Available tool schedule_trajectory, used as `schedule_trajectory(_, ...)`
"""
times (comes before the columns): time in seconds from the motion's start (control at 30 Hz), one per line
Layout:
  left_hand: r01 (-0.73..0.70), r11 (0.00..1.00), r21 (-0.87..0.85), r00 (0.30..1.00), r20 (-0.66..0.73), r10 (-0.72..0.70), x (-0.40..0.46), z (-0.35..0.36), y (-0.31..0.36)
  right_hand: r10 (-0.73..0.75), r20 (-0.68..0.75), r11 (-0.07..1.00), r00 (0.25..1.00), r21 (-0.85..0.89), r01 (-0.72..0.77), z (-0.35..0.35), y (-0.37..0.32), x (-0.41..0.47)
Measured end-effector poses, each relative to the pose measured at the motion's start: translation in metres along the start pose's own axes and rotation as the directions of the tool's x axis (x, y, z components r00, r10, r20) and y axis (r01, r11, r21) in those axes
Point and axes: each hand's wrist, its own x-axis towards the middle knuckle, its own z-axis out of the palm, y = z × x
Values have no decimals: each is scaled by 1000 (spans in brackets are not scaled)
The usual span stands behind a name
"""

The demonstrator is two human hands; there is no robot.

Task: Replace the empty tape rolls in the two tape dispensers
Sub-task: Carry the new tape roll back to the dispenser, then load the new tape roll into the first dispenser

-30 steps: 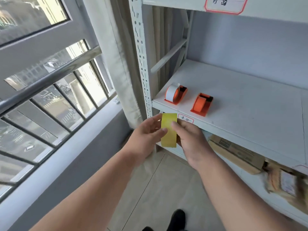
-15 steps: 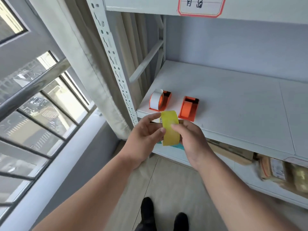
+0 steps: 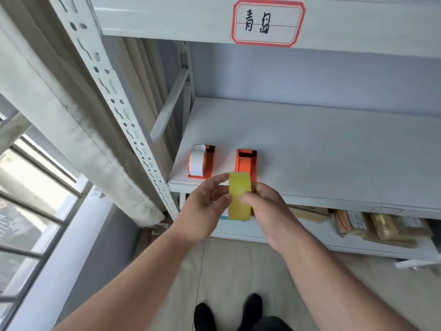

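1. Hands: left hand [image 3: 202, 206] and right hand [image 3: 267, 209] both pinch a yellow roll [image 3: 239, 195] edge-on, in front of the shelf [image 3: 310, 149] lip; thumbs on the near face, other fingers behind, mostly hidden.
2. Roll's core can't be seen from this angle; its lower edge overlaps sth teal, too hidden to identify.
3. Left dispenser [image 3: 202, 161] sits near the shelf's front-left corner w/ a white roll in it.
4. Right dispenser [image 3: 246, 163] just beside it, apart; near end covered by the yellow roll, so whether it's loaded is unclear.
5. Label [image 3: 267, 22] on the shelf edge above: red border, handwritten characters.
6. Packages [image 3: 372, 225] on the lower shelf, blurry, cut off at right.
7. Shoes [image 3: 229, 314] at bottom edge, partly cropped.
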Motion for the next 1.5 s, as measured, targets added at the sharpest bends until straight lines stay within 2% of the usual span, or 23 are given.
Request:
schedule_trajectory(0.1, 2, 999, 38, 999, 43, -4, 11, 11, 1, 38, 16, 999, 999, 31, -38, -13, 2, 4)
schedule_trajectory(0.17, 0, 996, 86, 997, 75, -6, 19, 16, 1, 54, 1, 999, 999, -10, -54, -26, -2, 7)
schedule_trajectory(0.23, 7, 994, 112, 988, 152, -24, 29, 20, 9, 18, -105, 980, 994, -193, -38, -44, -3, 12)
schedule_trajectory(0.3, 36, 990, 135, 969, 239, -68, 40, 23, 22, -145, -245, 897, 959, -441, 23, -67, 3, 21)
schedule_trajectory(0.33, 55, 988, 147, 959, 268, -93, 45, 25, 30, -214, -234, 888, 948, -451, 88, -78, 3, 25)
schedule_trajectory(0.4, 76, 981, 179, 949, 290, -127, 57, 32, 43, -204, -3, 926, 979, -326, 192, -94, 0, 32)
schedule_trajectory(0.43, 75, 978, 193, 947, 295, -131, 62, 36, 48, -158, 146, 949, 977, -250, 191, -100, -3, 36)
schedule_trajectory(0.5, 58, 971, 231, 944, 303, -129, 73, 45, 55, -57, 352, 975, 934, -182, 128, -108, -7, 42)
schedule_trajectory(0.57, 44, 963, 267, 955, 272, -119, 82, 55, 61, -26, 453, 980, 891, -164, 112, -112, -9, 48)
schedule_trajectory(0.63, 48, 968, 247, 969, 223, -105, 89, 61, 63, -32, 477, 985, 878, -133, 108, -116, -8, 51)
schedule_trajectory(0.7, 47, 987, 154, 993, 101, -63, 100, 62, 58, -64, 410, 993, 910, -60, 97, -119, -5, 52)
schedule_trajectory(0.77, 71, 993, 99, 988, -143, -56, 117, 54, 38, -103, 277, 994, 955, 59, 91, -119, 1, 53)
schedule_trajectory(0.83, 180, 969, 172, 937, -330, -115, 134, 46, 15, -119, 118, 978, 986, 182, 97, -120, 6, 59)
schedule_trajectory(0.87, 242, 939, 245, 925, -350, -147, 139, 46, 5, -111, 54, 968, 992, 232, 96, -118, 8, 63)
schedule_trajectory(0.93, 316, 882, 349, 925, -321, -204, 146, 47, -14, -61, -26, 954, 998, 293, 66, -112, 12, 74)
schedule_trajectory(1.0, 325, 857, 399, 931, -294, -216, 154, 48, -25, -3, -72, 953, 997, 301, 25, -103, 15, 87)
schedule_trajectory(1.23, 281, 837, 469, 957, -198, -210, 178, 44, -38, 42, -114, 988, 993, 153, -24, -79, 33, 121)
schedule_trajectory(1.3, 273, 858, 436, 959, -189, -210, 181, 44, -37, 42, -128, 994, 991, 101, -29, -74, 36, 125)
schedule_trajectory(1.43, 283, 937, 204, 956, -138, -258, 184, 41, -38, 25, -120, 1000, 992, 20, -23, -72, 38, 132)
schedule_trajectory(1.5, 275, 947, 164, 960, -103, -261, 184, 38, -38, 23, -115, 999, 993, -23, -26, -72, 36, 133)
